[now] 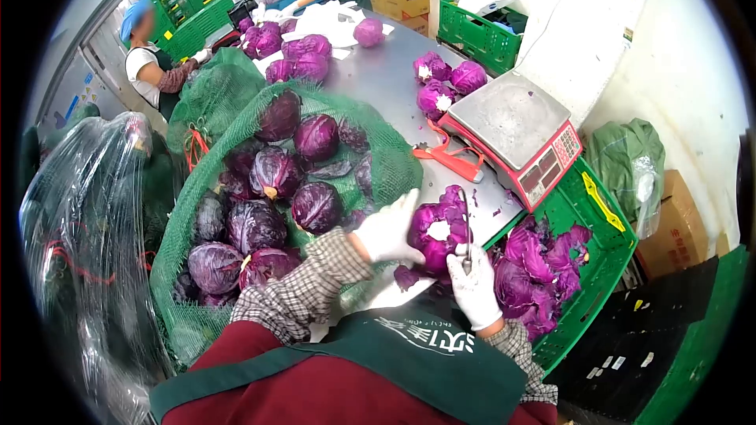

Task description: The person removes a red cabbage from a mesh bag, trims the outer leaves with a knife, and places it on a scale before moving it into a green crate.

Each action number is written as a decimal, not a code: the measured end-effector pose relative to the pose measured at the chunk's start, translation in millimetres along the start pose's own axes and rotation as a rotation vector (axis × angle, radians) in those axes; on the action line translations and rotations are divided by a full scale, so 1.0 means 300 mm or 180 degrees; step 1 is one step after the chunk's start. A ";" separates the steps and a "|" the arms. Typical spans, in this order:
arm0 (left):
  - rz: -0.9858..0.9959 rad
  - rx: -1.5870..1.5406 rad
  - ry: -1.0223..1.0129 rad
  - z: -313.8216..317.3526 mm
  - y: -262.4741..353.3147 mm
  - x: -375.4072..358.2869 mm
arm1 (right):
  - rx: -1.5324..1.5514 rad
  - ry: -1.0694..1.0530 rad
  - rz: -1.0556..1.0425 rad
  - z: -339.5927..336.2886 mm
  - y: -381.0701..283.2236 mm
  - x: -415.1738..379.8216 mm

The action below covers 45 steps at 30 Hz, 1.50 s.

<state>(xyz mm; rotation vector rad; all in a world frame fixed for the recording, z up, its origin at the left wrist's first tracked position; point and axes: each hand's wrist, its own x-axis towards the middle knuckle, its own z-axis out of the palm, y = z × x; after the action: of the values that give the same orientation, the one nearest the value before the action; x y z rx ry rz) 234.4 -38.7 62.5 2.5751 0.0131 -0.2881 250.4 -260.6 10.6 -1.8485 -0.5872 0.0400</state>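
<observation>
A cabbage [438, 230] sat at the near edge of the tabletop [378, 79], between the left hand [390, 230] and the right hand [475, 285]. Left of it lay a net sack [236, 189] with cabbages in it. Beyond it stood a scale [516, 130], with a crate [587, 267] of leaves to the right. More cabbages [445, 83] lay farther back.

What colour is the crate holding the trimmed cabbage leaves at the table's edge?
Green, with a yellow strip on its rim: the crate shows best in the head view.
</observation>
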 end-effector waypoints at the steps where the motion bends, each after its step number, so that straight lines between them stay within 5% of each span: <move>1: -0.0060 -0.0539 -0.0240 -0.014 -0.024 -0.016 | -0.0620 -0.0195 -0.0666 0.008 0.032 -0.022; 2: -0.0128 -0.1104 -0.0490 -0.004 -0.040 -0.031 | -0.1236 -0.0419 -0.1321 0.011 0.067 -0.055; 4: -0.0200 -0.0936 0.0006 0.040 0.018 -0.056 | 0.1168 -0.0466 0.1051 -0.003 -0.066 -0.082; 6: -0.0347 -0.1090 0.0550 0.140 0.052 -0.030 | 0.1422 -0.0020 0.1052 -0.047 -0.117 -0.082; 7: -0.0246 -0.1088 0.0685 0.161 0.061 -0.026 | 0.0388 -0.0288 0.0735 -0.109 -0.148 -0.055; 8: -0.0120 -0.0836 0.0810 0.183 0.061 -0.013 | -0.1453 0.0076 -0.1174 -0.124 -0.062 -0.037; 11: 0.0151 -0.0776 0.0740 0.186 0.077 -0.006 | -0.0761 -0.0290 -0.0265 -0.134 -0.052 -0.001; 14: 0.0160 -0.0449 0.0990 0.204 0.108 -0.012 | -0.1488 -0.0233 -0.0949 -0.106 -0.022 0.003; 20: 0.0124 -0.0403 0.0875 0.191 0.132 0.002 | -0.1644 -0.0634 -0.0191 -0.100 -0.075 0.043; 25: 0.0300 -0.0139 0.0894 0.216 0.114 0.000 | -0.2055 -0.0617 -0.0602 -0.153 0.054 0.126; 28: 0.0425 -0.0418 0.0817 0.197 0.112 -0.016 | -0.0128 -0.0438 -0.0130 -0.124 0.016 0.121; 30: 0.0578 -0.0716 0.0793 0.149 0.120 -0.018 | -0.0538 -0.0572 -0.0197 -0.127 -0.010 0.129; 31: 0.0787 -0.0443 0.1305 0.237 0.066 -0.003 | -0.0408 -0.0675 -0.0036 -0.133 -0.020 0.146; 32: 0.0756 -0.0769 0.0843 0.172 0.090 -0.006 | -0.0265 -0.0800 0.0080 -0.144 -0.031 0.169; 34: 0.0405 -0.0665 0.0501 0.141 0.118 -0.030 | -0.1551 -0.0833 -0.1751 -0.176 0.010 0.214; 35: 0.0331 -0.0607 0.0266 0.116 0.129 -0.032 | -0.1598 -0.0935 -0.1651 -0.190 0.059 0.214; 37: 0.0746 -0.0096 0.1108 0.244 0.058 0.038 | -0.1578 -0.1062 -0.1256 -0.180 0.034 0.231; 38: 0.0399 -0.0129 0.0542 0.193 0.098 0.030 | -0.1534 -0.1122 -0.0919 -0.191 -0.008 0.227; 45: 0.0226 -0.0230 0.0402 0.190 0.120 0.054 | -0.1730 -0.1117 -0.0923 -0.196 0.032 0.240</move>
<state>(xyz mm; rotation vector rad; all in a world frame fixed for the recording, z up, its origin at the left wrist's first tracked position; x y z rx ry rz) 241.3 -100.0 30.5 2.5118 -0.0214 -0.0965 335.1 -284.8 41.7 -2.2762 -1.1990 0.0116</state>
